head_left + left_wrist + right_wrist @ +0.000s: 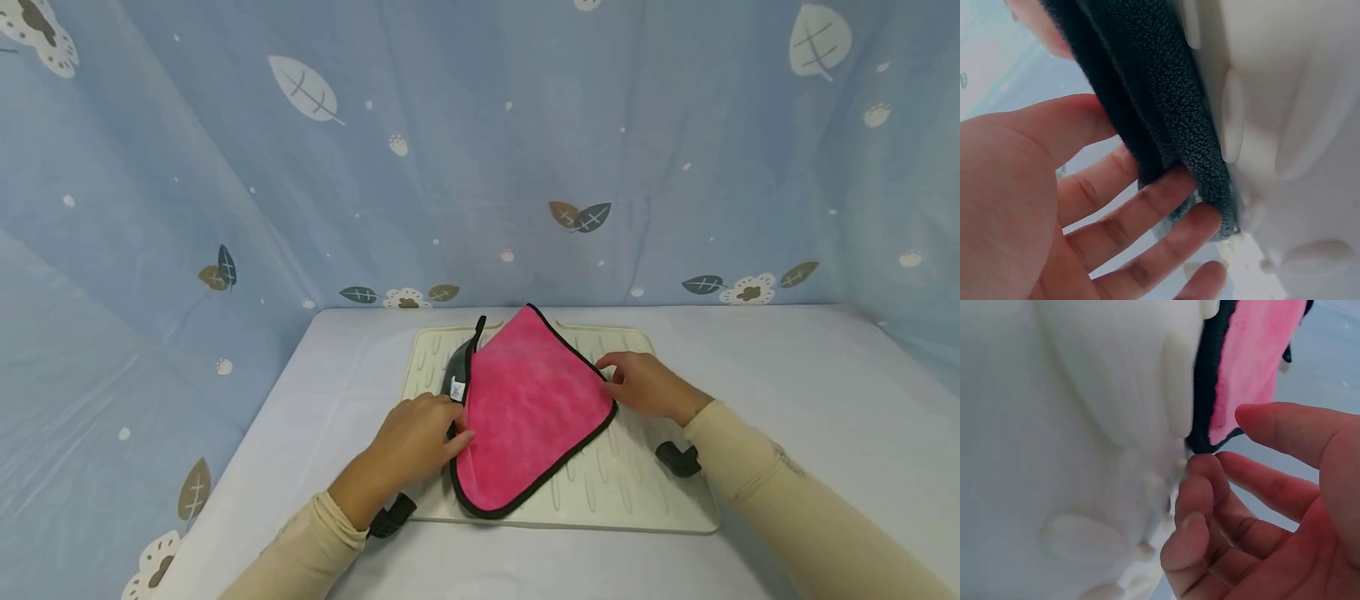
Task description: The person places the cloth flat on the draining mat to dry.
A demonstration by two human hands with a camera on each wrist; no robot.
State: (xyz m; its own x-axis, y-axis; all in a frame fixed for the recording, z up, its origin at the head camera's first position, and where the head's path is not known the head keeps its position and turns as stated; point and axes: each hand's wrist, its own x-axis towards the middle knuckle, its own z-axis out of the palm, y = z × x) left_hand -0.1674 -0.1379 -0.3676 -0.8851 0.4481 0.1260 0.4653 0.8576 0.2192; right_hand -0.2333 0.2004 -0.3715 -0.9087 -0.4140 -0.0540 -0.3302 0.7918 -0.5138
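A pink plush cleaning cloth (536,408) with black edging lies slantwise on a cream ridged mat (592,492). Its left side is turned up, showing a dark grey underside (1154,69) and a white label (457,389). My left hand (423,437) holds that left side, thumb over the pink face and fingers against the dark plush. Opposite it, my right hand (645,385) is at the cloth's right edge. In the right wrist view, the right fingertips (1205,469) sit right at the black border, while the thumb stands apart from them beside the pink face.
The mat rests on a white-covered table (787,392). Behind and to the left hangs a blue curtain (465,150) printed with leaves and flowers. Black camera mounts (677,458) stick out below both wrists, over the mat and its front edge.
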